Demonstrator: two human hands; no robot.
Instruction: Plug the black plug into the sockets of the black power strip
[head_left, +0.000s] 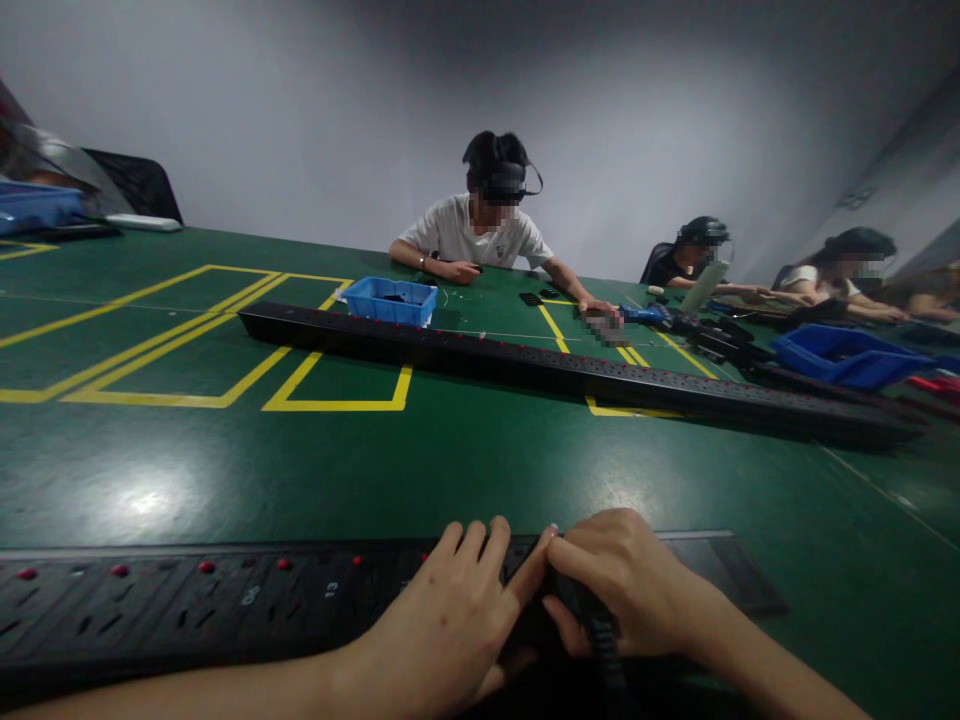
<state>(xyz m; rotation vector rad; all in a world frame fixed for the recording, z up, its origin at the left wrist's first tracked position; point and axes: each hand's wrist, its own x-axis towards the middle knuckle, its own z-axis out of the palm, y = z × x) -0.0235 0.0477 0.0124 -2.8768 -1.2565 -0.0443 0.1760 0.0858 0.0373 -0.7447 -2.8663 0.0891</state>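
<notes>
A long black power strip with red dots and white numbers lies along the near edge of the green table. My left hand rests flat on it, fingers stretched out and together. My right hand is curled beside the left, fingers pinched around a black plug with a ribbed cord, pressed onto the strip. The thumbs of both hands touch.
A second long black power strip lies across the table's middle. A blue bin stands behind it, another blue bin at right. A person in a white shirt sits opposite; other people work at the far right. Yellow lines mark the table.
</notes>
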